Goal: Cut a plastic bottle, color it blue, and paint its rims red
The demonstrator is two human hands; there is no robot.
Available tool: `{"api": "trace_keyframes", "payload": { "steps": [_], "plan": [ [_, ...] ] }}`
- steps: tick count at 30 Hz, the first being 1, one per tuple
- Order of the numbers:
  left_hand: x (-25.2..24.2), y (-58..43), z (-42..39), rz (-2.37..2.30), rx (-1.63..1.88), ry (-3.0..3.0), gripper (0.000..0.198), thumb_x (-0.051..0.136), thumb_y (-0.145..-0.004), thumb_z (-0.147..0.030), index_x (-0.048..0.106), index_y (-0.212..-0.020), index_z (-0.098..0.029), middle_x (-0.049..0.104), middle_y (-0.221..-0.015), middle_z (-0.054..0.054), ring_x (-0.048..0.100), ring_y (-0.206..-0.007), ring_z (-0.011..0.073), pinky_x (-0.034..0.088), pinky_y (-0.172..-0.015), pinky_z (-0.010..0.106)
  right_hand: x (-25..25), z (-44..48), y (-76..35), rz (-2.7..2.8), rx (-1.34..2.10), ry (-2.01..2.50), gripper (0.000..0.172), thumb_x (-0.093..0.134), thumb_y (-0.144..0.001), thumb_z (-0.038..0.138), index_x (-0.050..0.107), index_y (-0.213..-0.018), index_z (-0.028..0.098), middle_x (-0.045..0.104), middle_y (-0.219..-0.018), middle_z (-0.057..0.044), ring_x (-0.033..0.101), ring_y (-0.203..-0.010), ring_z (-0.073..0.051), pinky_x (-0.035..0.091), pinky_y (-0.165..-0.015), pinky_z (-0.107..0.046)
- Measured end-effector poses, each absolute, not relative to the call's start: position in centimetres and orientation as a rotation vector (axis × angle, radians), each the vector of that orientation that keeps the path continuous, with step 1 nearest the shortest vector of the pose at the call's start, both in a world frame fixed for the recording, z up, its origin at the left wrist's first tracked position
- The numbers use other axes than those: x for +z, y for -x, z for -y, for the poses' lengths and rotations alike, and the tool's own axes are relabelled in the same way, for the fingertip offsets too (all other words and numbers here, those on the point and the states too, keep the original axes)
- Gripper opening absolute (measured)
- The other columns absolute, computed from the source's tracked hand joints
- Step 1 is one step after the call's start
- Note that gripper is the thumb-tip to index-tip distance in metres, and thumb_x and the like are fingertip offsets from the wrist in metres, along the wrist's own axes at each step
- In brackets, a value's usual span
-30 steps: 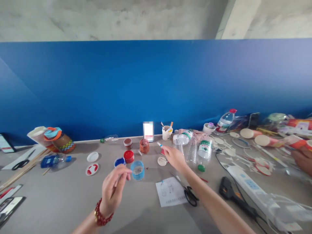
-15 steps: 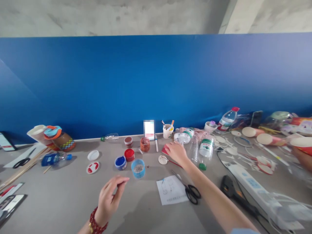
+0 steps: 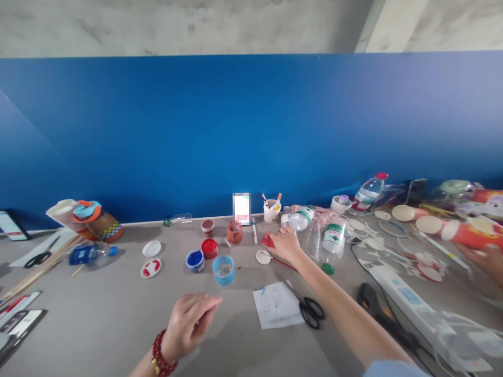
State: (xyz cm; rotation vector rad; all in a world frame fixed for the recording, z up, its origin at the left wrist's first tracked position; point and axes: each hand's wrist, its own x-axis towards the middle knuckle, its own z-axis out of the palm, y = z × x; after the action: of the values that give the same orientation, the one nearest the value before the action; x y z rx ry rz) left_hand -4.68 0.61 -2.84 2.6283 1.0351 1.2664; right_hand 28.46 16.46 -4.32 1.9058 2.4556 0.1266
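Note:
My right hand (image 3: 285, 244) reaches forward and closes on a small red piece (image 3: 269, 240), flat and wedge-like as far as it shows. My fingers hide the rest of it. Just in front lies a round white disc (image 3: 263, 257) with a red-handled brush (image 3: 282, 262) across its edge. Over the bare table hovers my left hand (image 3: 193, 320), fingers drawn together against the thumb, nothing visible in them. Beyond it stand a blue-tinted cup of cloudy water (image 3: 223, 272), a blue paint jar (image 3: 195, 261) and a red paint jar (image 3: 209, 248).
Black scissors (image 3: 311, 312) overlap a marked paper (image 3: 275, 306). Plastic bottles (image 3: 334, 238) lie right of my hand. A glue gun (image 3: 387, 314) and power strip (image 3: 416, 303) sit nearer right. Another person's hand (image 3: 487, 264) touches a red paper cup (image 3: 467, 234) at the far right.
My left hand has shifted right and slightly nearer to me. My right hand stays at the red piece. The other person's red cup has moved left into fuller view.

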Motion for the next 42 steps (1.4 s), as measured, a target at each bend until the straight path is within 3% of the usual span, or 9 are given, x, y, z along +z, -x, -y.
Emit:
{"api": "trace_keyframes", "payload": {
  "steps": [8, 20, 26, 29, 32, 36, 39, 40, 42],
  "plan": [
    [-3.4, 5.3, -0.7, -1.100, 1.249, -2.585, 0.025, 0.053, -0.090, -0.009, 0.064, -0.108, -0.022, 0.074, -0.072, 0.000, 0.070, -0.065, 0.0132, 0.056, -0.066, 0.023, -4.5, -16.5, -28.5, -2.505, 0.109, -1.905, 0.050, 0.067, -0.079, 0.048, 0.065, -0.116, 0.015, 0.074, -0.100, -0.016, 0.060, -0.111, -0.034, 0.014, -0.117, -0.051],
    [-3.6, 5.4, -0.9, -1.074, 1.281, -2.599, 0.026, 0.055, -0.090, -0.009, 0.065, -0.110, -0.023, 0.078, -0.081, 0.002, 0.074, -0.075, 0.0150, 0.058, -0.072, 0.023, -4.5, -16.3, -28.3, -2.559, 0.075, -1.951, 0.048, 0.069, -0.076, 0.053, 0.066, -0.105, 0.015, 0.073, -0.097, -0.016, 0.059, -0.110, -0.036, 0.015, -0.116, -0.052],
    [-3.6, 5.4, -1.0, -1.093, 1.295, -2.608, 0.024, 0.054, -0.091, -0.010, 0.066, -0.108, -0.022, 0.078, -0.080, 0.002, 0.074, -0.074, 0.0138, 0.057, -0.074, 0.022, -3.9, -16.5, -28.1, -2.695, -0.058, -2.058, 0.048, 0.071, -0.074, 0.037, 0.061, -0.114, 0.013, 0.065, -0.114, -0.018, 0.060, -0.108, -0.034, 0.021, -0.114, -0.052],
    [-3.6, 5.3, -1.1, -1.073, 1.286, -2.601, 0.025, 0.054, -0.091, -0.010, 0.067, -0.108, -0.022, 0.078, -0.080, 0.002, 0.074, -0.074, 0.0137, 0.057, -0.073, 0.022, -3.2, -16.3, -28.1, -2.819, -0.230, -2.104, 0.047, 0.070, -0.072, 0.030, 0.060, -0.115, 0.013, 0.060, -0.121, -0.018, 0.054, -0.117, -0.036, 0.027, -0.112, -0.051],
    [-3.5, 5.2, -1.0, -1.077, 1.287, -2.592, 0.025, 0.055, -0.090, -0.010, 0.067, -0.108, -0.023, 0.078, -0.082, 0.002, 0.074, -0.074, 0.0140, 0.057, -0.074, 0.022, -2.4, -15.6, -28.1, -2.930, -0.514, -2.152, 0.049, 0.069, -0.073, 0.029, 0.058, -0.118, 0.016, 0.058, -0.127, -0.017, 0.051, -0.122, -0.036, 0.035, -0.107, -0.052],
    [-3.2, 4.8, -0.6, -1.104, 1.302, -2.573, 0.027, 0.057, -0.089, -0.009, 0.067, -0.108, -0.024, 0.078, -0.082, 0.001, 0.074, -0.076, 0.0141, 0.057, -0.077, 0.022, -1.4, -13.2, -28.0, -2.989, -1.120, -2.103, 0.039, 0.054, -0.088, 0.037, 0.054, -0.124, 0.021, 0.064, -0.123, -0.012, 0.065, -0.107, -0.027, 0.051, -0.091, -0.043],
    [-2.4, 4.3, -0.2, -1.055, 1.283, -2.566, 0.030, 0.055, -0.089, -0.007, 0.066, -0.111, -0.023, 0.077, -0.083, 0.002, 0.073, -0.078, 0.0137, 0.057, -0.077, 0.021, -0.9, -10.7, -27.6, -2.864, -1.842, -1.903, 0.038, 0.037, -0.097, 0.040, 0.054, -0.125, 0.021, 0.068, -0.118, -0.011, 0.072, -0.096, -0.023, 0.055, -0.086, -0.039],
    [-2.1, 4.0, -0.2, -1.017, 1.266, -2.560, 0.031, 0.053, -0.089, -0.005, 0.065, -0.112, -0.022, 0.076, -0.084, 0.002, 0.072, -0.078, 0.0132, 0.056, -0.076, 0.020, -0.8, -9.8, -27.3, -2.637, -2.370, -1.780, 0.038, 0.041, -0.095, 0.042, 0.055, -0.123, 0.018, 0.069, -0.117, -0.013, 0.073, -0.096, -0.026, 0.055, -0.088, -0.043],
    [-1.5, 3.4, -0.1, -0.941, 1.251, -2.545, 0.035, 0.050, -0.089, -0.002, 0.062, -0.116, -0.021, 0.074, -0.088, 0.004, 0.071, -0.081, 0.0133, 0.056, -0.075, 0.020, -0.7, -8.1, -26.8, -2.350, -2.806, -1.611, 0.044, 0.042, -0.094, 0.046, 0.055, -0.124, 0.016, 0.072, -0.111, -0.015, 0.074, -0.092, -0.029, 0.055, -0.088, -0.048]
  ]
}}
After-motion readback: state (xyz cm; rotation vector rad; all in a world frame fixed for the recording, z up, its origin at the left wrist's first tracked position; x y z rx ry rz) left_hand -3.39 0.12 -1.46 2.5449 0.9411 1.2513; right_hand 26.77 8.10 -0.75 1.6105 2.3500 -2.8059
